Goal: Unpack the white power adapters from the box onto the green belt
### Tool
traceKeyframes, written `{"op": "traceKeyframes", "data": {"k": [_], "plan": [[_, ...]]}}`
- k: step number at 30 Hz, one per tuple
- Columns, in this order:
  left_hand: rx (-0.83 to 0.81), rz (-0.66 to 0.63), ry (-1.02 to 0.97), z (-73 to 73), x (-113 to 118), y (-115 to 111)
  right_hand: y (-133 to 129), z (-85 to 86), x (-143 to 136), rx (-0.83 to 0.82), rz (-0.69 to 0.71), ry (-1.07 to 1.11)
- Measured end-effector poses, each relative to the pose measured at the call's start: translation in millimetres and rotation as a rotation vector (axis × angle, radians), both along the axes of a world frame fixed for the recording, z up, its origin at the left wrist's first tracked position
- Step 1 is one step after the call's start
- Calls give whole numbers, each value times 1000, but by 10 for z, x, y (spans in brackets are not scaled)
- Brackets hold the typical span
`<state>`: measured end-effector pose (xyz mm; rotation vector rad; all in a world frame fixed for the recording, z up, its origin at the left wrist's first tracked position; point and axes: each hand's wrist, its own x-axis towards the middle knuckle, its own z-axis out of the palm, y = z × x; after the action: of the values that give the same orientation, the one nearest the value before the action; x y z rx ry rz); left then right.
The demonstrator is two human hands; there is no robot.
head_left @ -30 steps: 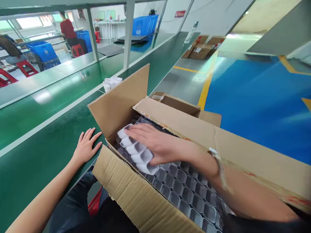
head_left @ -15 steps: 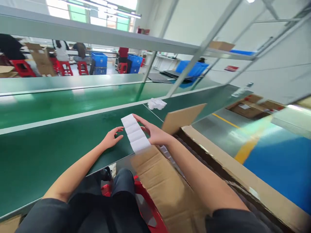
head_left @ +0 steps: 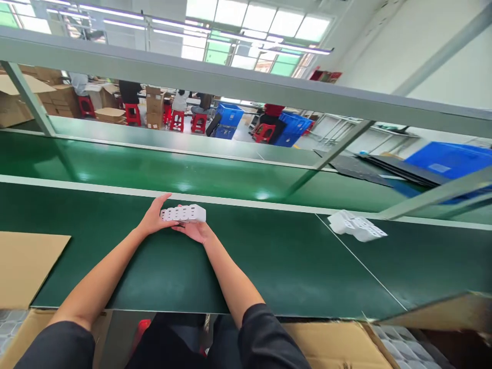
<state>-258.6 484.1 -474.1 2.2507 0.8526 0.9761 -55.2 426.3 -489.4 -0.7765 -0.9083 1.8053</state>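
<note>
The right hand grasps a row of white slotted housings over the green tabletop, and the left hand curves round its left end (how firmly, I cannot tell). The step looks like two-handed handling; the next move likely calls for even pressure, keeping the row aligned

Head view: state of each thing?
White slotted-housing row: held, slots showing
Left hand: cupped at row's left end
Right hand: holding row from below
White housing cluster: lying on green worktop
Right carton: open, pieces inside
Left carton: open, pieces inside
Tube lights: lit
</note>
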Motion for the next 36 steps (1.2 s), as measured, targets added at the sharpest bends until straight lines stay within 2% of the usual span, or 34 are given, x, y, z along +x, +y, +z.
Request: {"op": "traceKeyframes", "data": {"k": [4, 9, 15, 19, 25, 28, 32, 36], "plan": [[100, -73, 98, -63, 62, -39, 78, -95, -26, 0, 107, -44], [110, 29, 167, -48, 61, -113, 49, -93, 34, 6, 137, -56], [92, 151, 458, 185, -31, -108, 76, -27, 47, -5, -51, -58], [57, 171, 635, 328, -82, -104, 93, -13, 28, -84, -108, 38], [6, 242, 839, 427, -226, -53, 121, -31, 25, -167, -210, 117], [90, 206, 832, 445, -285, -29, 125, -48, 17, -157, -207, 133], [259, 174, 655, 440, -239, -69, 93, -49, -32, -138, -202, 142], [180, 82, 497, 395, -136, -124, 61, -11, -83, -120, -119, 136]]}}
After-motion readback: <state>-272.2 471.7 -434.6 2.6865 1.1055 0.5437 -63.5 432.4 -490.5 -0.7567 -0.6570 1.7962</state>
